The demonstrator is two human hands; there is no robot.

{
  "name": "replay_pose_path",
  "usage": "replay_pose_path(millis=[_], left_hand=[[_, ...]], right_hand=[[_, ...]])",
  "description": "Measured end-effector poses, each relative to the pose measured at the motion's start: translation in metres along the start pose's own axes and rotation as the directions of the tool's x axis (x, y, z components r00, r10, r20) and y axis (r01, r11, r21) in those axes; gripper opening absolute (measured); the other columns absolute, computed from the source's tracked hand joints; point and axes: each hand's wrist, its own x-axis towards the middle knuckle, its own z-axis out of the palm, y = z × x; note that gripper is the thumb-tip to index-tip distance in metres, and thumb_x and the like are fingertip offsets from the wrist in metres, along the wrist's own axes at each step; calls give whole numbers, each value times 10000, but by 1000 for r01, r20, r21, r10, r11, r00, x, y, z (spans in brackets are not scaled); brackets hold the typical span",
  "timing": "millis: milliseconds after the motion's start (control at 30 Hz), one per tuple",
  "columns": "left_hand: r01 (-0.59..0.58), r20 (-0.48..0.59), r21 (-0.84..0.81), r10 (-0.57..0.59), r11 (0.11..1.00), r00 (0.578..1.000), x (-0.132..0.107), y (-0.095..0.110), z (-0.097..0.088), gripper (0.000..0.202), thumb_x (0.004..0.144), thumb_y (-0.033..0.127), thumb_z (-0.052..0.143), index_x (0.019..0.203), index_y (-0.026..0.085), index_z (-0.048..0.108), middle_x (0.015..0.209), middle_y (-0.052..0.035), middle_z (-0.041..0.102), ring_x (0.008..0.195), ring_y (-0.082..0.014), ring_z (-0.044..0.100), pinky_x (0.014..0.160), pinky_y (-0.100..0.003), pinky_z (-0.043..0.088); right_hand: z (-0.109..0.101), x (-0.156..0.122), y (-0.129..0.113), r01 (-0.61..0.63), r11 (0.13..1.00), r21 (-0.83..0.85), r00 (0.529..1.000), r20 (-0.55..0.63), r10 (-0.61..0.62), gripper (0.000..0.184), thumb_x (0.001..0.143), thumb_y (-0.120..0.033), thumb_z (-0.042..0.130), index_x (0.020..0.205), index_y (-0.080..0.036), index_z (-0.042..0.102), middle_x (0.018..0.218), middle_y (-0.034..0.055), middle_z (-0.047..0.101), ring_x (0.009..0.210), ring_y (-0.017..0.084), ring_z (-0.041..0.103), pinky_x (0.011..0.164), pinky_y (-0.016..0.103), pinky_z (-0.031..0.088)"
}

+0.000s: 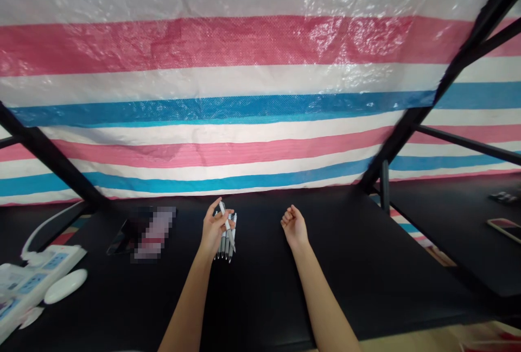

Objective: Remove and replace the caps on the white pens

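Note:
My left hand [212, 231] pinches a white and grey pen [224, 217] between thumb and fingers, its lower end slanting toward me. Beneath and just right of that hand, several similar pens [226, 249] lie side by side on the black tabletop [260, 292], tips pointing my way. The hand partly covers their upper ends. Well to the right, my right hand [295, 228] is apart from the pens, its fingers curled in toward the palm. Nothing shows in it.
At the left are a white power strip [49, 270] with a plug and cable, and a white oval object [65, 286]. A dark phone-like device [126, 232], partly pixelated, lies nearby. Black frame bars [401, 135] flank a striped sheet [228, 151]. Another phone [507, 228] lies far right.

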Motion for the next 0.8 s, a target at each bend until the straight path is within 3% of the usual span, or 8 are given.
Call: replay_pose_path(millis=[567,800], left_hand=[[0,46,66,-3,998,999,-2,-4,2,714,624,311,744,1253,201,424,809,-51,689,502,-124,611,523,-278,512],[-121,84,301,100,946,991,-4,-12,6,905,661,338,713,1411,273,211,890,-56,698,469,-115,575,556,-298,496]], right_hand=[[1,-1,0,6,1000,-2,1000,4,-6,227,712,-288,634,573,-193,482,410,-90,353,362,48,338,371,191,305],[0,1,-1,9,999,-39,1000,6,-9,239,729,-295,627,573,-199,473,410,-87,349,362,52,338,374,191,311]])
